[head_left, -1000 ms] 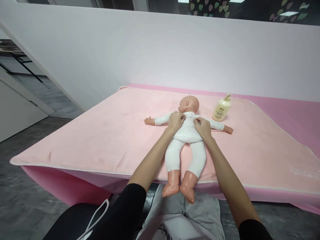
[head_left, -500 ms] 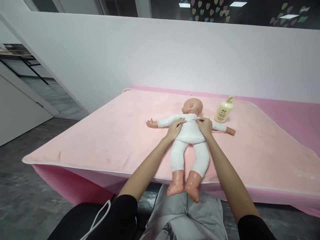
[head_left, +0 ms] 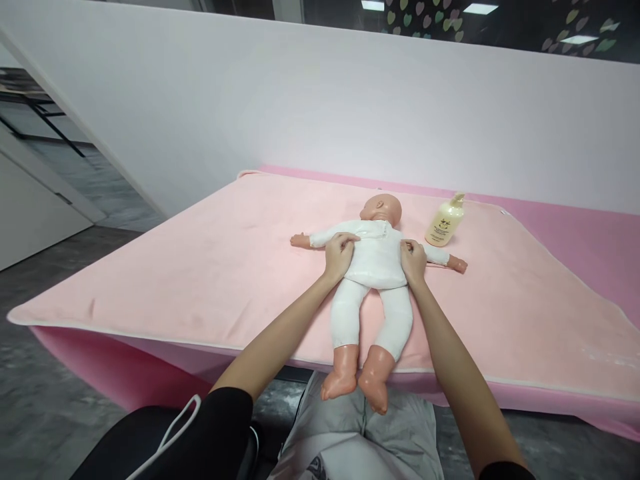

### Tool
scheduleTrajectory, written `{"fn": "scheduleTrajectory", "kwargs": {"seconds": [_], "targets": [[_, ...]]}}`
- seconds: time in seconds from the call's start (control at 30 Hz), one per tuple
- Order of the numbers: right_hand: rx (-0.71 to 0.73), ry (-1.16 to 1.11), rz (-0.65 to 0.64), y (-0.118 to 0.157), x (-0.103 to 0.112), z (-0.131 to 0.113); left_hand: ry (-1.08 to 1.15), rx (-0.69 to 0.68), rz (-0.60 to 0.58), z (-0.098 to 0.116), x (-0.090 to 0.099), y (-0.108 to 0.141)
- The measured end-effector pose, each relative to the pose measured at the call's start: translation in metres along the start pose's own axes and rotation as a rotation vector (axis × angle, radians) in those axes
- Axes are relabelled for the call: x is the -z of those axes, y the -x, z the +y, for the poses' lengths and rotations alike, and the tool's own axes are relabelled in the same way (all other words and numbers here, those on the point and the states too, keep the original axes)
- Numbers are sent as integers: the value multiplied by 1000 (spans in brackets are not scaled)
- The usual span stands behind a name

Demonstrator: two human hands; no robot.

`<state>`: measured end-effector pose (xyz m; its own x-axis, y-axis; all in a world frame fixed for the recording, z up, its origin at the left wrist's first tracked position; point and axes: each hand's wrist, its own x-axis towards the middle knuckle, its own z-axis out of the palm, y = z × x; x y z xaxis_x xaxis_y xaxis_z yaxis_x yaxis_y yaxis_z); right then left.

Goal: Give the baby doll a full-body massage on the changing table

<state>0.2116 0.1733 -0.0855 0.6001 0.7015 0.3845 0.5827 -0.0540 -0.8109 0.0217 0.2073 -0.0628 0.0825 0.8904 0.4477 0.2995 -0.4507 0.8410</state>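
A baby doll [head_left: 376,257] with a white cloth body lies on its back on a pink blanket [head_left: 200,267], arms spread and head turned left. Its feet hang over the table's front edge. My left hand [head_left: 340,255] is at the side of the doll's torso below its outstretched arm, fingers curled on the white cloth. My right hand [head_left: 413,260] is closed at the opposite side of the torso, its fingertips pinching the cloth edge.
A pale yellow pump bottle [head_left: 445,221] stands on the blanket beyond the doll's arm on the right. A white wall [head_left: 320,100] rises behind the table. My lap is below the front edge.
Both hands have moved apart, from the upper chest to the sides of the torso. The doll's chest is now uncovered by fingers. The view has shifted slightly.
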Motion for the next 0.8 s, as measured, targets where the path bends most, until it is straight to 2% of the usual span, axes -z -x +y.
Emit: {"fn": "scheduleTrajectory", "kwargs": {"seconds": [0.17, 0.8], "targets": [[-3, 32, -45, -1, 3, -1, 4, 57, -4, -1, -2, -2], [-43, 58, -72, 0, 6, -7, 23, 66, -40, -5, -3, -4]]}}
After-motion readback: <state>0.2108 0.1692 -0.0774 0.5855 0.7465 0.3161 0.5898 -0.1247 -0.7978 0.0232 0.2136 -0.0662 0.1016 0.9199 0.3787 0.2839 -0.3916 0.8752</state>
